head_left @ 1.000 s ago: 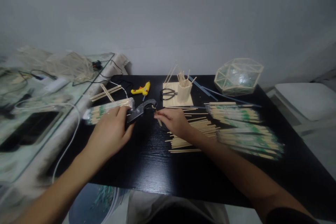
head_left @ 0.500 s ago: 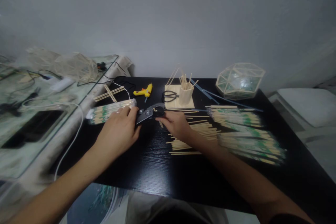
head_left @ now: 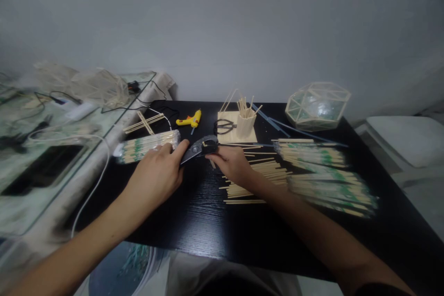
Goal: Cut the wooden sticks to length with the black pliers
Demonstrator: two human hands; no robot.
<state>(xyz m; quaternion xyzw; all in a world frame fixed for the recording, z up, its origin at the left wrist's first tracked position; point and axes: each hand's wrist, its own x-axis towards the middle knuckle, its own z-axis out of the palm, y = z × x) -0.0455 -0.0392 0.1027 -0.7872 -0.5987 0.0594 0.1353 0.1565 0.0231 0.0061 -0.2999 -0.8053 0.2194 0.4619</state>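
Observation:
My left hand (head_left: 157, 169) is closed around the handle of a cutter (head_left: 194, 149), its thumb stretched along the tool. The cutter has a grey metal body with a dark curved jaw pointing right. At that jaw, my right hand (head_left: 234, 162) is closed in a pinch on a thin wooden stick (head_left: 212, 163). One short end of the stick shows below my fingers, while the rest is mostly hidden by the fingers and jaw. Loose wooden sticks (head_left: 260, 178) lie under and beside my right forearm on the black table (head_left: 204, 226).
Behind the hands lie a yellow glue gun (head_left: 190, 120), scissors (head_left: 225, 126) and a wooden cup (head_left: 245, 126) full of sticks. Wrapped stick bundles (head_left: 333, 189) lie right, another bundle (head_left: 149, 145) left. A faceted glass-and-stick frame (head_left: 318, 106) stands at the back right.
My left thumb has lifted and straightened along the cutter, and the left fingers have shifted slightly. The right hand and the cutter's jaw stay almost in place.

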